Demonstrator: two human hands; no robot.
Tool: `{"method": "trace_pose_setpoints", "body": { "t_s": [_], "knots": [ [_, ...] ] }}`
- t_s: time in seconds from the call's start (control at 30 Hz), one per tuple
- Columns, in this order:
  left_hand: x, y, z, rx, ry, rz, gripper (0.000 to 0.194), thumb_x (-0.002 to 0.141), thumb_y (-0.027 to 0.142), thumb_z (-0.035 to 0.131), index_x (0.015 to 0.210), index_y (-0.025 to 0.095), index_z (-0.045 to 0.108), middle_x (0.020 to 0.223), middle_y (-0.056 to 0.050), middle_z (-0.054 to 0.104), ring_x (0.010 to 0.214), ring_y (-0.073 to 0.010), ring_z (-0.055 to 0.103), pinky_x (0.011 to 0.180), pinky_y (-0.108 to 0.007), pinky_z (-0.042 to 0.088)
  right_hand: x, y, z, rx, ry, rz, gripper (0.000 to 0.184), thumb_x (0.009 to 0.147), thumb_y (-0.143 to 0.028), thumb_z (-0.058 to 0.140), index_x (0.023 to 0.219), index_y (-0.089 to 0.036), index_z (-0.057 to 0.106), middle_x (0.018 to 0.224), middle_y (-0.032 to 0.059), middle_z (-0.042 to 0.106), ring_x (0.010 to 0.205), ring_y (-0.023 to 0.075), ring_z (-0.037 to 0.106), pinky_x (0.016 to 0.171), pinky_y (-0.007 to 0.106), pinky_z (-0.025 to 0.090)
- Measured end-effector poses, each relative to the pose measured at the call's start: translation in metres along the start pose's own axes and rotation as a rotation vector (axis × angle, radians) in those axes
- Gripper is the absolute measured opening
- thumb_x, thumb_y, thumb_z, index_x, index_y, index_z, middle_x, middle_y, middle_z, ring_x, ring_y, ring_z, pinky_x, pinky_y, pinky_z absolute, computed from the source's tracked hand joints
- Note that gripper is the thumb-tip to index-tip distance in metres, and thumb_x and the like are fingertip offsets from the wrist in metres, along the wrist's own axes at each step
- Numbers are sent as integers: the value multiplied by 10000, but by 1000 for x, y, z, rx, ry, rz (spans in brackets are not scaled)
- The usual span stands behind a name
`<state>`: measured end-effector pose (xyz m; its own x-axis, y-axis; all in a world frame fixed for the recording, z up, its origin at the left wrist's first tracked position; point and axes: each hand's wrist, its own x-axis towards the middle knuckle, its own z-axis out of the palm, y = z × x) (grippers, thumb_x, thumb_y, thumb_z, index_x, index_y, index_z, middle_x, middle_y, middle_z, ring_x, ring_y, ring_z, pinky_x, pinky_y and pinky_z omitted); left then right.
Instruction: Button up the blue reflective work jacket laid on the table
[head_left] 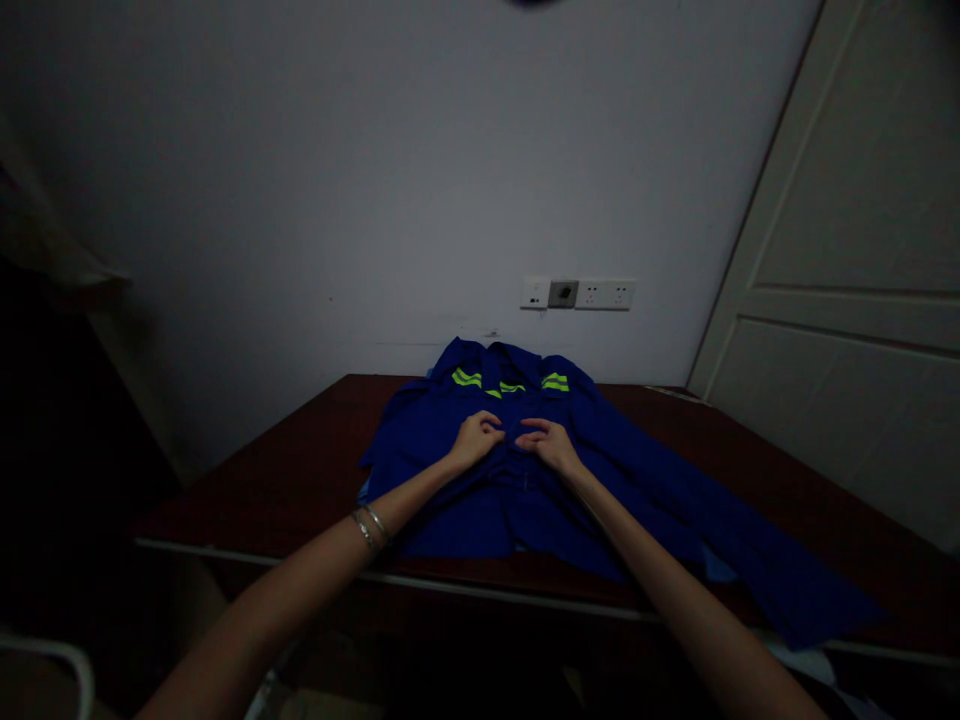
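Observation:
A blue jacket (622, 470) with yellow-green stripes near its collar lies spread on a dark red table. Its right-hand sleeve (757, 545) stretches out over the table's front edge. At the middle of the jacket front, my left hand (478, 440) pinches the cloth along the opening, with two bracelets on that wrist. Facing it a short way to the right, my right hand (549, 443) is also closed in a pinch on the fabric. Between the fingertips the cloth is bunched up; small fastenings there are too dark to make out.
The table (277, 470) stands against a pale wall with a row of sockets (604, 294). A white panelled door (855, 370) rises at the right. Part of a white curved rail (67, 655) shows at lower left, and pale cloth (806, 660) is under the table edge at right.

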<state>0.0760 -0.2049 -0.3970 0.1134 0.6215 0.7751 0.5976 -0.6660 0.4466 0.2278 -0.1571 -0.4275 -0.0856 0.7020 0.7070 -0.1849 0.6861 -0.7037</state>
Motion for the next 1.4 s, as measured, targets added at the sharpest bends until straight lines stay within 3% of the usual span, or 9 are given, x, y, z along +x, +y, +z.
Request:
{"method": "trace_pose_setpoints", "body": {
  "t_s": [0.13,0.27,0.47,0.63,0.93,1.4],
  "knots": [
    [4,0,-5,53,-120,-18,362,648,415,610,822,102,663,570,-3,579,491,-81,442,461,-185,302,-2,2,1,-82,-7,-74,460,529,-94,666,974,-119,556,615,9,664,567,128,608,570,227,466],
    [2,-4,-1,40,-225,-8,371,626,418,631,834,116,687,622,-4,606,556,-90,472,518,-183,333,-4,2,3,-217,3,-158,452,556,-129,651,998,-125,560,663,20,670,591,130,608,559,216,449],
    [2,-4,-2,-52,-272,-62,425,579,460,660,810,105,692,601,-2,595,544,-88,455,514,-188,328,-5,1,3,-277,1,-206,447,574,-139,644,1013,-135,559,690,24,676,632,137,620,575,216,452],
    [6,-3,-7,108,-263,21,373,537,421,695,741,110,697,452,43,466,448,-55,316,434,-195,206,-4,2,2,-216,-20,-176,468,560,-132,653,1016,-122,551,665,27,678,637,144,625,617,241,466],
    [10,-10,-6,119,-274,33,217,555,260,681,721,121,687,607,6,613,563,-100,487,522,-192,353,-4,-2,4,-59,5,-23,447,501,-99,692,932,-116,576,609,15,668,555,135,614,583,250,480],
    [6,-6,-6,224,-320,106,214,590,210,639,768,93,662,658,-14,617,593,-115,511,554,-201,374,-13,-11,10,20,37,73,356,508,-21,636,840,-131,568,544,-4,640,515,138,597,519,236,467]
  ]
}}
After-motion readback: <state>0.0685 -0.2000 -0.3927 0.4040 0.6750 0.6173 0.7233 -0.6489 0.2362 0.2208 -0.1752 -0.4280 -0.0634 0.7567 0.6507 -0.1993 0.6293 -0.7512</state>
